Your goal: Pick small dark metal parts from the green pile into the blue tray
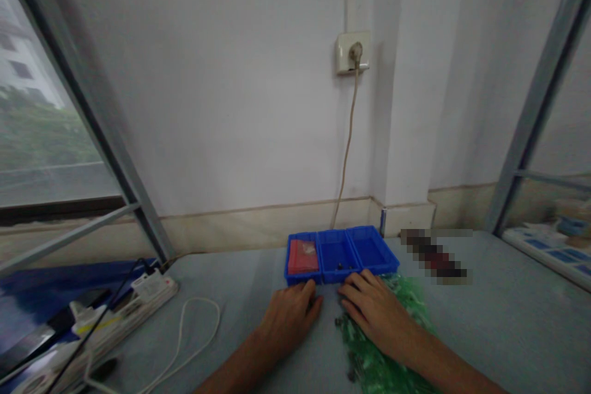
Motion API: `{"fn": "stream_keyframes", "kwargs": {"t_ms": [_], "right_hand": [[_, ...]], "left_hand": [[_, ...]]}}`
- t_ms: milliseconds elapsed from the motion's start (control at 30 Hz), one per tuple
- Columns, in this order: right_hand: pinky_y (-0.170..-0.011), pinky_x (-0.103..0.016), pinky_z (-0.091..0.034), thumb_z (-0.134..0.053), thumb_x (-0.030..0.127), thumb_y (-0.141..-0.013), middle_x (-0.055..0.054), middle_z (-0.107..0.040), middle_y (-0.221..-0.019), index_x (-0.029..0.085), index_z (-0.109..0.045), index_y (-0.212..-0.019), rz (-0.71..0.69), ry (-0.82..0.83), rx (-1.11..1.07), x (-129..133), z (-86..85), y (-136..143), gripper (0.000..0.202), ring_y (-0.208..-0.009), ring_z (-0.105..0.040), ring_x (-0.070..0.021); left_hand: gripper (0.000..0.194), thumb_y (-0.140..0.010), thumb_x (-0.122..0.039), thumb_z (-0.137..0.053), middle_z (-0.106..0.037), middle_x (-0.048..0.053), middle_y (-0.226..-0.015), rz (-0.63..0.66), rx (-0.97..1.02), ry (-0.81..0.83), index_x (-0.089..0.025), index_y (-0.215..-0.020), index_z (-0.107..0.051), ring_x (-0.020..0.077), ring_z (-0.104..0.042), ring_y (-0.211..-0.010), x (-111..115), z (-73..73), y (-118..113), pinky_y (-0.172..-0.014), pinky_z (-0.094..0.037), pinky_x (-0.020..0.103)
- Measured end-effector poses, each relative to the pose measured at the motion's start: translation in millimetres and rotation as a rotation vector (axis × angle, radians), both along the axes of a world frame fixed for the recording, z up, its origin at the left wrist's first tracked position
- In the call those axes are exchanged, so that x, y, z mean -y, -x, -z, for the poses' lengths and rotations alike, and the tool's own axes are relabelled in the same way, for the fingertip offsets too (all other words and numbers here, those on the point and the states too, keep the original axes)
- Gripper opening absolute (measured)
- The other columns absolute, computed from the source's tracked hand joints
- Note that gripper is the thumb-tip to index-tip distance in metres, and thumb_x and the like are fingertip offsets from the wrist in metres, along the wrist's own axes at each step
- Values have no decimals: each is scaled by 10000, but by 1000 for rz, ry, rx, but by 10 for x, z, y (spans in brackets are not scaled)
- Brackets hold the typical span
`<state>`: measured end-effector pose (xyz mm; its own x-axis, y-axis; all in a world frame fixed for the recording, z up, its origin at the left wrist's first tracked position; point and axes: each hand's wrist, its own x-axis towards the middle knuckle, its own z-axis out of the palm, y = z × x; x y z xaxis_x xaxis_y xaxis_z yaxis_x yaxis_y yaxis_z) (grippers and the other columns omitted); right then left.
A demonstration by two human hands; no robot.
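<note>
My left hand rests on the table just in front of the left blue bin, thumb apart from its bent fingers, with nothing visible in it. My right hand lies partly over a green plastic bag, fingers spread near the front edge of the bins. Three blue plastic bins stand side by side. A red packet lies in the left one. A few small dark pieces sit in the middle bin. More small dark bits show along the bag's left edge; their kind is unclear.
A white power strip with plugs and cables is at the left, and a loose white cable curls over the table. A pixelated object lies right of the bins. A wall socket with a hanging cord is behind. Metal frame posts flank both sides.
</note>
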<state>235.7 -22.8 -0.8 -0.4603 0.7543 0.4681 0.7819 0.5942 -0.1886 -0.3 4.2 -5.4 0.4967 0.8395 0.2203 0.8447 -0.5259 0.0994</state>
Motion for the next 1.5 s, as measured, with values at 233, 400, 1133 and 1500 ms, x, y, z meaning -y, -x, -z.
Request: {"fn": "stream_keyframes", "kwargs": {"t_ms": [233, 400, 1133, 1500], "right_hand": [[-870, -409, -471, -552, 134, -1002, -64, -691, -1007, 251, -706, -1065, 21, -71, 35, -87, 115, -28, 203, -988, -590, -271], [-859, -422, -472, -596, 106, -971, -73, -692, -1019, 232, -689, -1033, 61, -30, 91, -128, 146, -44, 168, -989, -592, -292], [-718, -299, -414, -506, 292, -1022, 2, -642, -846, 233, -598, -935, 11, 325, -528, -102, -23, -28, 139, -778, -608, -196], [-567, -269, -359, -534, 625, -953, 29, -521, -600, 212, -529, -665, 9, 577, -827, -233, -7, -50, 504, -586, -499, -154]], "left_hand": [[149, -1050, -335, -496, -725, 31, -959, -7, -21, 12, -227, -1034, -597, 212, -692, -832, -4, 7, -2, -715, -484, 277], [156, -1046, -331, -502, -721, 37, -961, -13, -39, 17, -221, -1024, -611, 217, -689, -821, 9, -36, -14, -704, -480, 284], [340, -1073, -344, -439, -738, 61, -923, -9, -85, 14, -200, -932, -713, 223, -707, -828, 33, -92, -20, -748, -508, 300], [382, -1071, -341, -420, -759, 66, -904, -17, -68, 26, -197, -912, -736, 228, -722, -818, 3, -62, -3, -752, -519, 310]]}}
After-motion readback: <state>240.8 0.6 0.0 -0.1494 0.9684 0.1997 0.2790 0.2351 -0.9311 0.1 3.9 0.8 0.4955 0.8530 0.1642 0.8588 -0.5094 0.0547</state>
